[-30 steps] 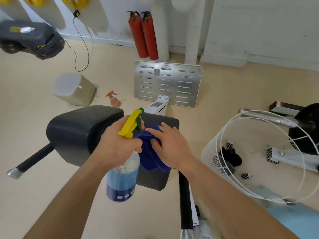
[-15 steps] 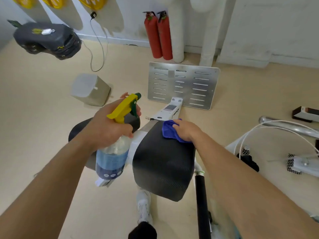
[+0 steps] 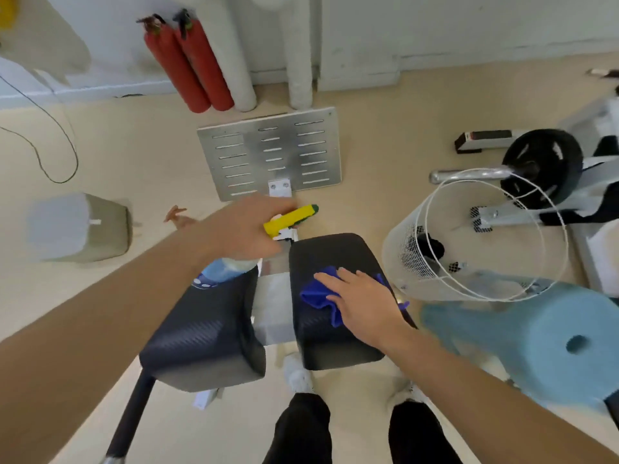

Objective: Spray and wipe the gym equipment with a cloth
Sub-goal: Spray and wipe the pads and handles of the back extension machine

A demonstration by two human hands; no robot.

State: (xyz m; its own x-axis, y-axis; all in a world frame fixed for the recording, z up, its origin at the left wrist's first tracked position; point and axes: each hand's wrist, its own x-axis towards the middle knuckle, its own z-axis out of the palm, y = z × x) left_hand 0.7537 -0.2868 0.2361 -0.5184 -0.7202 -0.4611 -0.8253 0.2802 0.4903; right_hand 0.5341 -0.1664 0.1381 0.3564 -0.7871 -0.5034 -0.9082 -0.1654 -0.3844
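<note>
The fingers (image 3: pixel 330 282) of the right hand (image 3: pixel 365 303) lie straight and slightly spread, pressing the blue cloth (image 3: pixel 316 294) flat against the top of the right pad (image 3: pixel 331 249). The cloth is bunched under the palm, with folds showing toward the pad's near left side. To wipe well, keep the whole palm down so the pressure is even. Flatten the bunched folds so more fabric meets the textured cover, and work in overlapping strokes from the far edge toward the body, taking in the rounded corners and side faces. The pad's right edge sits just beside the wire basket (image 3: pixel 402 256), so strokes that way are best kept short. The left hand (image 3: pixel 246 229) is curled round the neck of the spray bottle (image 3: pixel 289 218), held above the far end of the left pad (image 3: pixel 204 329), nozzle pointing right. It is probably best kept clear of the wiping path, ready to mist whichever surface comes next.
</note>
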